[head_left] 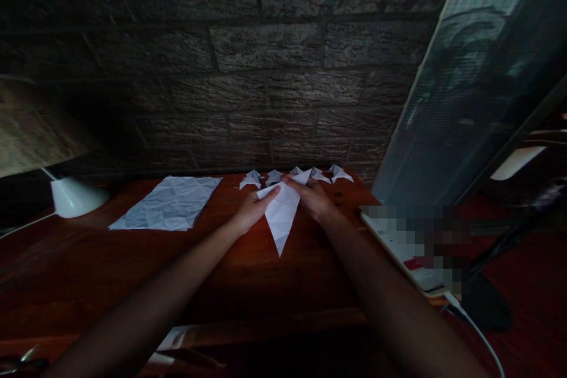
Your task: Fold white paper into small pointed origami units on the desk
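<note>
In the head view, my left grip (pixel 256 211) and right grip (pixel 315 199) are both closed on a white, kite-shaped piece of folded paper (pixel 282 215), each pinching one side of its wide upper end. I hold it over the middle of the reddish-brown wooden worktop (pixel 248 274), its narrow point directed toward me.

Just beyond my hands, a row of small, pointed white folded-paper shapes (pixel 341 173) sits near the dark, rough brick wall (pixel 287 47), some partly hidden by my grip. To my left lie creased, flat white paper sheets (pixel 168 204), and farther left stands a lamp with a glossy white cone base (pixel 74 197) and a beige fabric shade (pixel 35 124).
</note>
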The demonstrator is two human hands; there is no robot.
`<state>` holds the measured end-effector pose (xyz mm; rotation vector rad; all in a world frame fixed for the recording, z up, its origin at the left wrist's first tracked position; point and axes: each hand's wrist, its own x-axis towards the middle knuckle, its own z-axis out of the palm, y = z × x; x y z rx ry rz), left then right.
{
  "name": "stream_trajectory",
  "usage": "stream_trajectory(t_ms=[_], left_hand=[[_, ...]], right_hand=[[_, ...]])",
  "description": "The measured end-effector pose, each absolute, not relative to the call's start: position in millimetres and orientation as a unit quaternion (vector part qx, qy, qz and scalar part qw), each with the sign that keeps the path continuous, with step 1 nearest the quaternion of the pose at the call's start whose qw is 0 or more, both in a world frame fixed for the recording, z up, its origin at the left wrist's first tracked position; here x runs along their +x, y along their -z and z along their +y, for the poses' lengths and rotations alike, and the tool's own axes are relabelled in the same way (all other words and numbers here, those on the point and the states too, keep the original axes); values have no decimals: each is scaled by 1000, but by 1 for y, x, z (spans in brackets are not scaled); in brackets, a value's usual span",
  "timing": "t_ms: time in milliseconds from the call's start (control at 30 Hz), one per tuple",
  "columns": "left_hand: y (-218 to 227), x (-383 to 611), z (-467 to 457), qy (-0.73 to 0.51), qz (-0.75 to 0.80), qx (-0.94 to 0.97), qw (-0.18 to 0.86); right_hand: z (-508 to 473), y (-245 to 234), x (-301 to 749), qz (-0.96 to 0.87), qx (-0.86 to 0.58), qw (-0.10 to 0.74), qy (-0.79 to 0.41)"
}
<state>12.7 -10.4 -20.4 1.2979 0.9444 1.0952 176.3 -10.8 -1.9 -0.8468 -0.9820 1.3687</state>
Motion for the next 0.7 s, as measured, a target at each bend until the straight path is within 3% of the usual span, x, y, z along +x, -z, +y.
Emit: stream_trajectory(t_ms=[200, 500, 700], left_hand=[[11, 8, -11, -519, 393, 585, 484], [12, 6, -4, -544, 390, 540, 510], [13, -2, -2, -462, 384, 626, 497]], right_hand=[[-13, 2, 177, -449, -370, 559, -591], [-5, -7, 195, -390, -396, 635, -536], [-7, -6, 192, -390, -386, 663, -509]])
